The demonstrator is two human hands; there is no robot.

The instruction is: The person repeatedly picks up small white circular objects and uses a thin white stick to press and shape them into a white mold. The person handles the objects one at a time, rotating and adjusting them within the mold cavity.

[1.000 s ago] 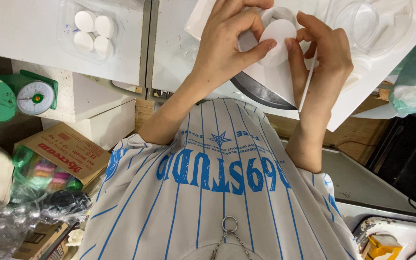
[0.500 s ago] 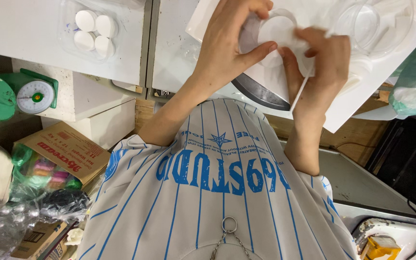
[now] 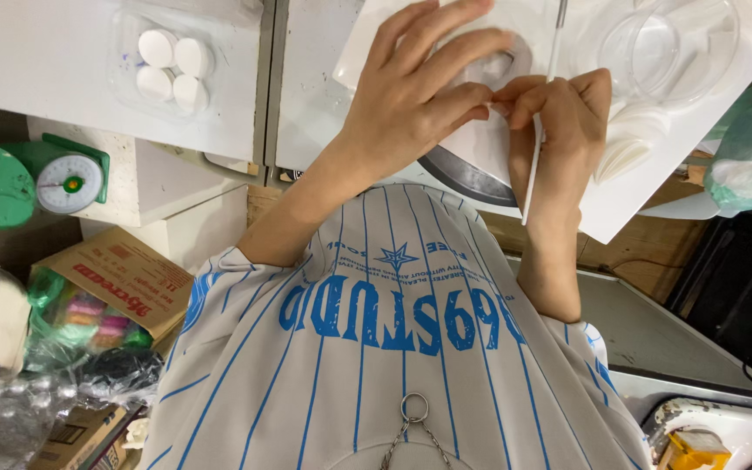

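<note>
My left hand (image 3: 424, 96) lies half open, fingers spread over a white disc (image 3: 493, 65) on the white sheet (image 3: 585, 187), thumb and forefinger pinching toward its right edge. My right hand (image 3: 559, 130) is curled nearly closed, pinching a thin white stick (image 3: 534, 165) and meeting the left fingertips at the disc. The stick runs near to far, its near end toward my shirt (image 3: 376, 348). A clear dish (image 3: 668, 48) sits far right on the table (image 3: 54, 61); a tray of white discs (image 3: 171, 65) sits far left.
</note>
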